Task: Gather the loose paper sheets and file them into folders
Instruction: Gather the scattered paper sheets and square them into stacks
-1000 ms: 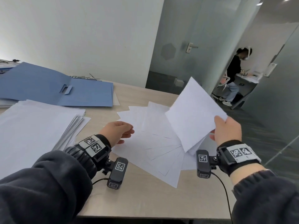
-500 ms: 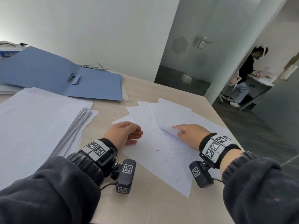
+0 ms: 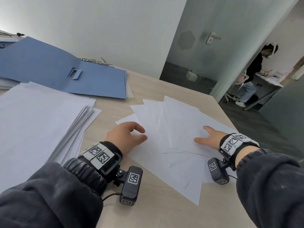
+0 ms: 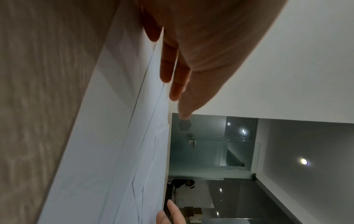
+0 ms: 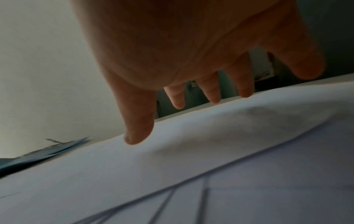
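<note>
Pale wood desk [image 3: 164, 211], glass door behind. Fanned loose sheets [image 3: 172, 129] at centre. My left hand [image 3: 126, 137] loosely curled at fan's 9 o'clock, holding nothing; right hand [image 3: 209, 139] spread flat at 3 o'clock. Risk: sheets slip apart (smooth paper), slide off near edge. Blue folder [image 3: 65, 74] open at 11 o'clock; big paper stack [image 3: 37, 125] at 9 crowds route there.

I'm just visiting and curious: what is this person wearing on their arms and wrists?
Dark grey sleeves with gathered cuffs. Each wrist has a black band with white tags printed in black square codes, and a small black camera hanging beneath, also tagged, with a thin black cable. Both hands are bare.
</note>
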Demonstrator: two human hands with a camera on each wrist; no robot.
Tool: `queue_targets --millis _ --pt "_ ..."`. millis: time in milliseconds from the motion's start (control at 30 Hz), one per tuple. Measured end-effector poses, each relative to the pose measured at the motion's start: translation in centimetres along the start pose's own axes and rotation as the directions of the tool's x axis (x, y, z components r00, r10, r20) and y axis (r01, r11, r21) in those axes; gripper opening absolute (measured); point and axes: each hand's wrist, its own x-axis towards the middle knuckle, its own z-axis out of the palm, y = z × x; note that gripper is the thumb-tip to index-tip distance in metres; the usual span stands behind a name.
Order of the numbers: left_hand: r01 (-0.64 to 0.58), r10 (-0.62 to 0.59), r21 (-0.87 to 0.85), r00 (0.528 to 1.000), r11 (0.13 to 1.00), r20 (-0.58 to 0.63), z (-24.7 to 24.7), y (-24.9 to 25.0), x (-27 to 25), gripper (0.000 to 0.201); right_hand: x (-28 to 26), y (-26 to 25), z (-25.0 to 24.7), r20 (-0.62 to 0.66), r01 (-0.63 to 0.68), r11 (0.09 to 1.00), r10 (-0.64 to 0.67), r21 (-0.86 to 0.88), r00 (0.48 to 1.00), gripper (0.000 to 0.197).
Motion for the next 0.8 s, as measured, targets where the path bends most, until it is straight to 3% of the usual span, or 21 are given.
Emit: queue_targets --millis 133,200,300,367,433,600,700,800 --pt "-0.040 -0.015 0.352 0.988 0.935 0.152 0.4 -0.3 0.2 0.058 1.2 2.4 0.6 0.098 -0.110 0.994 0.109 0.005 0.989 0.122" --pt "-0.087 -0.017 0.413 0.970 0.907 0.242 0.8 -0.4 0.3 0.081 1.5 2.9 1.0 0.122 -0.109 0.994 0.109 -0.011 0.986 0.119" --pt "-0.128 -0.037 0.465 0.944 0.876 0.329 1.1 -0.2 0.7 0.094 1.0 3.2 0.9 0.142 -0.073 0.997 0.074 -0.014 0.987 0.122" --pt "-0.161 -0.042 0.494 0.926 0.854 0.374 1.1 0.0 1.1 0.096 0.6 3.5 0.9 0.144 -0.041 0.999 0.044 -0.021 0.989 0.141" --pt "-0.188 -0.035 0.497 0.914 0.847 0.405 1.0 0.3 1.8 0.097 0.5 3.9 1.1 0.142 -0.009 0.999 0.014 -0.031 0.990 0.145" --pt "-0.103 -0.036 0.313 0.913 0.944 0.407 1.0 1.3 3.9 0.092 -0.4 4.9 1.3 0.188 0.055 0.995 -0.039 -0.079 0.981 0.160" --pt "-0.069 0.018 0.117 0.920 0.991 0.393 1.4 1.3 4.8 0.075 -1.6 4.6 1.3 0.202 0.063 0.995 -0.046 -0.080 0.978 0.150" --pt "-0.031 0.003 0.081 0.946 0.996 0.325 1.4 1.3 5.2 0.054 -2.9 4.1 1.6 0.192 0.070 0.995 -0.056 -0.069 0.980 0.131"
